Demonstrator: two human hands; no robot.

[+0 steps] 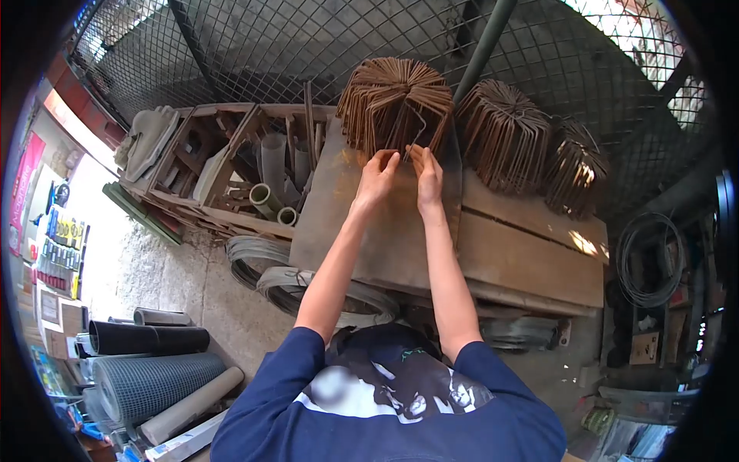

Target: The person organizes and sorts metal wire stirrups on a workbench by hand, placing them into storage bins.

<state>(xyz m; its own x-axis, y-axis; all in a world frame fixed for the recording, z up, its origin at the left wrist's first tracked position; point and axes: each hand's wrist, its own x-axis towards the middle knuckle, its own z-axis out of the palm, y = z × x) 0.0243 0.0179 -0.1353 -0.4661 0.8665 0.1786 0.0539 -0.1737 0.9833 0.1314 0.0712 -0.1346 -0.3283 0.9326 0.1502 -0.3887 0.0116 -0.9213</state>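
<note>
In front of me, a large bundle of rusty rebar stirrups (pixel 396 96) stands on a worn metal sheet (pixel 327 239) on the table. My left hand (pixel 377 181) is at the bundle's near side, fingers curled and thumb pressed in; anything in its grasp is too small to make out. Facing it, with a small gap between the two, my right hand (pixel 427 177) has its fingers drawn together. A thin bent wire (pixel 421 123) hangs at the bundle's front and runs down to the right fingertips.
Two smaller stirrup bundles (pixel 508 135) (pixel 576 169) stand on wooden boards (pixel 531 258) to the right. Wire mesh fencing (pixel 292 38) rises behind. Wooden bins (pixel 223 154) with pipes are left, wire coils (pixel 281 285) below the table, mesh rolls (pixel 158 381) on the floor.
</note>
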